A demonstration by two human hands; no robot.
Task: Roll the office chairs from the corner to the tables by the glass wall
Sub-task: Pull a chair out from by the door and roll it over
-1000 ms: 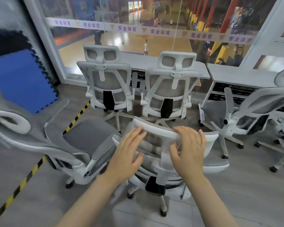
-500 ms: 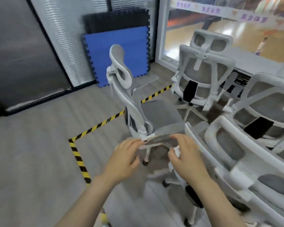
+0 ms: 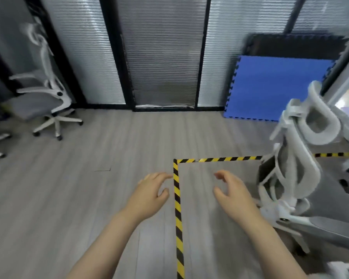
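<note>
1. The grey floor (image 3: pixel 89 198) carries a yellow-black tape line (image 3: pixel 176 198) that makes a corner between the two hands.
2. A blue foam mat (image 3: pixel 278 87) leans on the ribbed wall panels (image 3: pixel 161 57).
3. One white office chair (image 3: pixel 302 178) stands at the right edge, near the right hand but not touching it.
4. Another office chair in the corner (image 3: pixel 46 97) stands far left, by the wall.
5. The left hand (image 3: pixel 149 196) and the right hand (image 3: pixel 234 194) hang above the floor with loosely bent fingers, grasping nothing.

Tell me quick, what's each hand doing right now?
Left hand: open, fingers loosely curled, holding nothing.
Right hand: open, fingers loosely curled, holding nothing.
</note>
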